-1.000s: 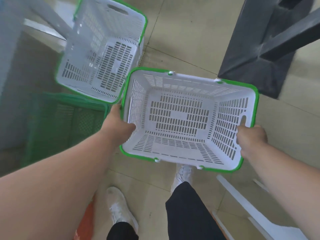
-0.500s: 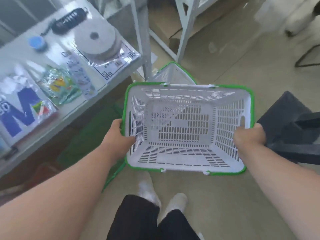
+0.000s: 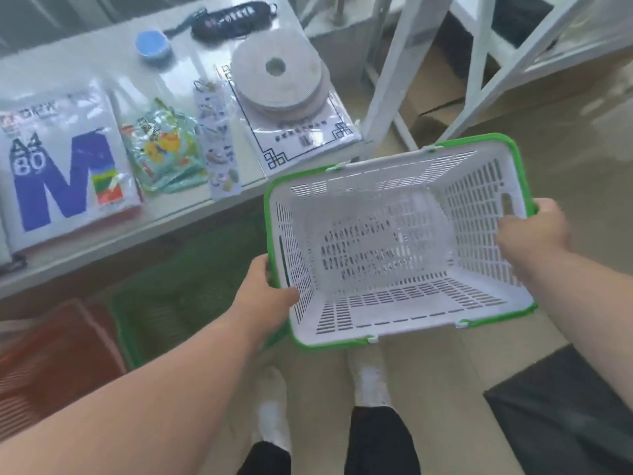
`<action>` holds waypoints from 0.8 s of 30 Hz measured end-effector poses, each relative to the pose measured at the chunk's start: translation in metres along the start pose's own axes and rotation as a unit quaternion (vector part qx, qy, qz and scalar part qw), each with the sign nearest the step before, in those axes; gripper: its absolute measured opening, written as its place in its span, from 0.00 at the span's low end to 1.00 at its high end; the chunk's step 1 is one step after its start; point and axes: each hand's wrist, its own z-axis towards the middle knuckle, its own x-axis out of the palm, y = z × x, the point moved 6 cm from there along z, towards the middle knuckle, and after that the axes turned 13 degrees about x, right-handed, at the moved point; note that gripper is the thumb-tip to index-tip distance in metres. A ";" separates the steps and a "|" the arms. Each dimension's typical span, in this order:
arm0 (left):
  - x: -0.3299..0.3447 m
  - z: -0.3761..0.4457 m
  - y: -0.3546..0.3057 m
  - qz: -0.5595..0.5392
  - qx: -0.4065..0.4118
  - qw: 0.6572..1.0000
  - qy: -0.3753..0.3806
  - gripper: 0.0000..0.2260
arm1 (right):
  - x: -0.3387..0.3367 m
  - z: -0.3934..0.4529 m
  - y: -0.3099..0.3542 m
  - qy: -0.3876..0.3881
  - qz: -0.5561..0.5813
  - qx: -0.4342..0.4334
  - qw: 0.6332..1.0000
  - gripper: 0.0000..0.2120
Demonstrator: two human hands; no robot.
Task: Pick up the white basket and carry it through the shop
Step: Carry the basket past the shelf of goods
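Observation:
The white basket [image 3: 394, 255] has slotted walls and a green rim, and it is empty. I hold it in the air in front of me, above the floor, tilted slightly to the left. My left hand [image 3: 265, 293] grips its left end wall near the rim. My right hand [image 3: 534, 231] grips its right end wall by the handle slot. My legs and white shoes show below the basket.
A white table [image 3: 144, 224] on the left carries a pack of A4 paper [image 3: 58, 173], toy packets, a tape roll [image 3: 277, 77] and a blue lid. A green basket [image 3: 191, 296] and a red basket [image 3: 51, 361] sit underneath. White shelf legs [image 3: 394, 70] stand ahead; a dark object [image 3: 565, 416] is at lower right.
I have lifted the basket away from the stack of baskets and turned left. The table with goods has come into full view, and the basket has shifted to the right of my view.

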 end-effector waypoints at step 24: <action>0.107 0.148 0.073 0.068 -0.172 0.979 -0.090 0.26 | 0.196 0.207 -0.023 0.200 -0.187 0.001 0.962 0.12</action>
